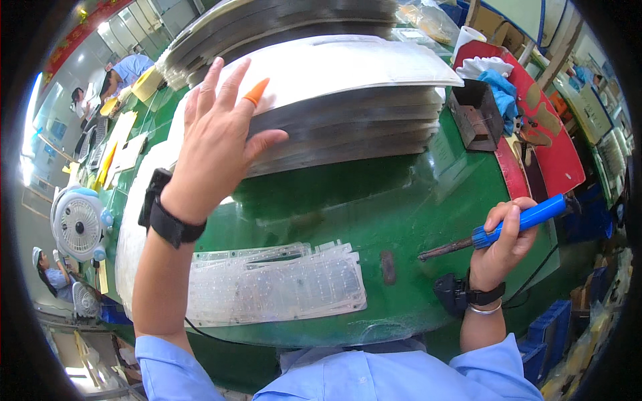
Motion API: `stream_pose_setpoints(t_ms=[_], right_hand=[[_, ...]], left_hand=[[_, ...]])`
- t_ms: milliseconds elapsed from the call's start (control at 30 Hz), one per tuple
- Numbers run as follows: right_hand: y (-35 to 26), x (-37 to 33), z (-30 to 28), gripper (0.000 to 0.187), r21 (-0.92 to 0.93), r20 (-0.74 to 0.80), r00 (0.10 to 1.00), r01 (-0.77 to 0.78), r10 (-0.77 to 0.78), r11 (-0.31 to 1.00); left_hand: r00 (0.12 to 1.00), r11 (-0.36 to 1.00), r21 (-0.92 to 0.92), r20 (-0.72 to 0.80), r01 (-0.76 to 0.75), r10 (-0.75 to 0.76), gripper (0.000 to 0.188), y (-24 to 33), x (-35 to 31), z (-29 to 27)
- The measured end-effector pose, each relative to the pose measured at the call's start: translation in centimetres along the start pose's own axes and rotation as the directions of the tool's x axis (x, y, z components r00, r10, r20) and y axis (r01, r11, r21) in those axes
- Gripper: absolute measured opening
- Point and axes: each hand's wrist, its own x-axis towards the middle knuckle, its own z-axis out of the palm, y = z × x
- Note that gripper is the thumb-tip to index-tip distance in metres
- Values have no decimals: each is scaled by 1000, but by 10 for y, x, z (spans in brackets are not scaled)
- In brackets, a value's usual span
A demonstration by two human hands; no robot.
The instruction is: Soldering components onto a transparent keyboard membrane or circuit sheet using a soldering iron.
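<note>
My left hand [221,127] is open, fingers spread, over the left end of a tall stack of white sheets [348,63]; whether it touches them I cannot tell. An orange finger cot [256,91] covers one fingertip. In my right hand [506,237] is a blue-handled soldering iron [528,219]. Its dark tip points left, low over the green table. Thin translucent perforated panels [277,284] lie in a flat pile close to me. A small dark oblong piece [388,267] rests between that pile and the iron's tip.
A second stack [287,27] stands behind the first. To the right, a dark metal box [476,115] and blue cloth [498,90] sit by a red board [555,147]. A white fan [80,224] stands at the left. Other people work farther off. A black cord [538,271] runs near my right wrist.
</note>
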Motion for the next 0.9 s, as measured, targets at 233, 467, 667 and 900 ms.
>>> stream_pose_setpoints(t_ms=[233,467,667,900], right_hand=[[1,0,1,12,11,11,1000,-21,20,1000],[3,0,1,12,4,-5,1000,-17,17,1000],[7,9,-3,13,-129,-61,993,91,-100,987],[-2,12,6,16,-263,-99,976,161,-192,951]], left_hand=[[999,973,-228,-29,36,-43,15,-20,6,-8],[969,905,-386,-94,178,-230,9,-29,-19,-8],[995,965,-260,-96,-30,5,20,-3,-84,-54],[962,909,-414,265,57,60,16,66,-205,-67]])
